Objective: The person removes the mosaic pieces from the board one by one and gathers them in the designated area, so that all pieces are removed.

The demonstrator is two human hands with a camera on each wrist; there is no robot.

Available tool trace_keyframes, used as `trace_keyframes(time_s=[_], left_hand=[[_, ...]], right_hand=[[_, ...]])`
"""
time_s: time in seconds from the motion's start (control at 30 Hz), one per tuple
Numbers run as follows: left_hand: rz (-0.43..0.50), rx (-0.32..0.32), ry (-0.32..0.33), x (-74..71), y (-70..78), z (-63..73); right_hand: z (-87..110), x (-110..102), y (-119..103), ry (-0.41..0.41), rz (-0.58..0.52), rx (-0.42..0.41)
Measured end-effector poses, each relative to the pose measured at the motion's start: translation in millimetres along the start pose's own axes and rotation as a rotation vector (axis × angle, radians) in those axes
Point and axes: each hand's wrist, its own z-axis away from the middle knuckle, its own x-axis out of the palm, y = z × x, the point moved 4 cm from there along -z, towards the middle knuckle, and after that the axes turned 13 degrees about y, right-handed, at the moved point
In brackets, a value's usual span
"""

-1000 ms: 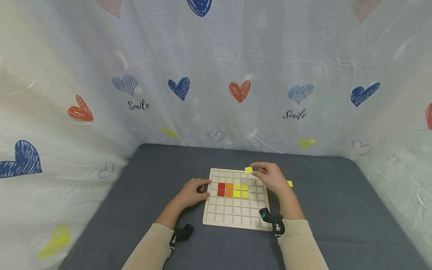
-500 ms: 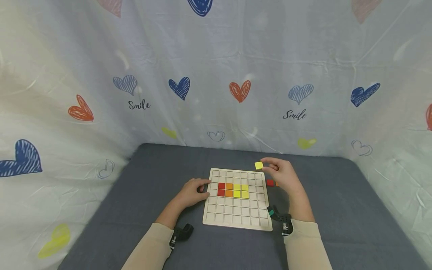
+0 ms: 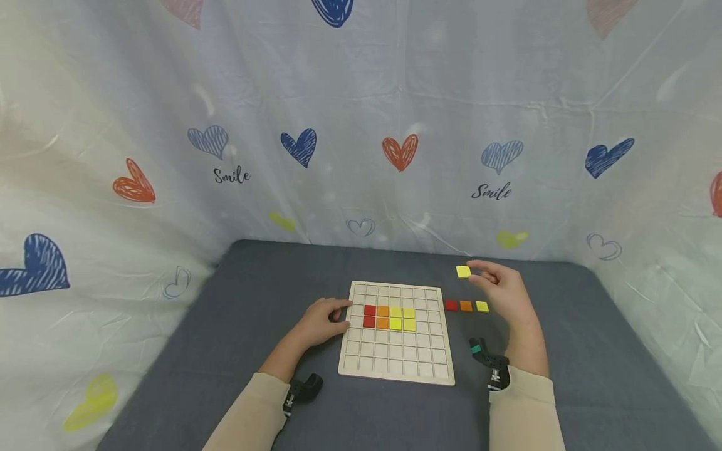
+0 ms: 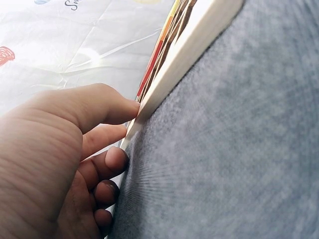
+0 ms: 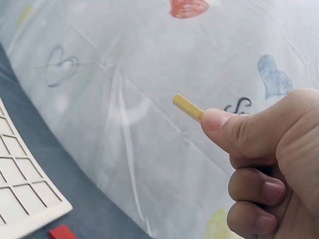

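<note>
A pale wooden grid board (image 3: pixel 395 352) lies on the dark cloth. On it sits a block of red tiles (image 3: pixel 369 316), orange tiles (image 3: pixel 383 317) and several yellow tiles (image 3: pixel 403 318). My left hand (image 3: pixel 319 323) touches the board's left edge with thumb and index fingertips; in the left wrist view, the other fingers of the left hand (image 4: pixel 65 144) curl loosely below the edge. Between thumb and index finger, my right hand (image 3: pixel 503 294) pinches a square yellow tile (image 3: pixel 463 272), raised beyond the board's far right corner. The tile (image 5: pixel 187 107) appears nearly edge-on in the right wrist view.
Right of the board, a red tile (image 3: pixel 451 305), an orange tile (image 3: pixel 465 305) and a yellow tile (image 3: pixel 482 306) lie in a row on the table (image 3: pixel 586 351). A white curtain (image 3: pixel 350 94) printed with hearts hangs behind and at both sides.
My right hand has moved rightward from over the board's far edge, still pinching the yellow tile. The row of loose tiles has come fully into sight. The left hand stays put.
</note>
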Motion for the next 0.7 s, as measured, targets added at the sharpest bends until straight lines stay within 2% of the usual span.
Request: trace_keyframes(time_s=[0.3, 0.7], left_hand=[[0.003, -0.006, 0.003, 0.0, 0.0, 0.2], [-0.011, 0.019, 0.013, -0.3, 1.3, 0.8]], right_hand=[[1.6, -22.8, 20.3, 0.03, 0.044, 0.074], [4.5, -29.2, 60.0, -0.004, 0.14, 0.195]])
